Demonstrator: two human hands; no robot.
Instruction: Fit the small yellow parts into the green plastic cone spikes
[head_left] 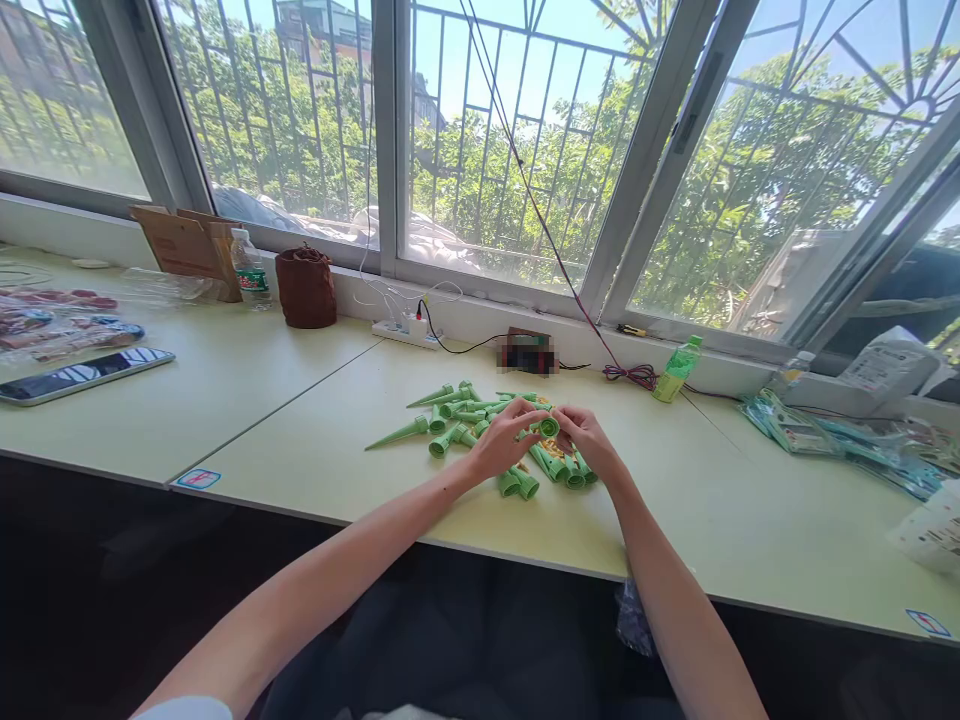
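Nearest my camera, the left hand and right hand grip a green cone with their fingers, its round open end facing me. I have it over a loose pile of green spikes on the pale table; farther back I see a green bottle, then barred windows.
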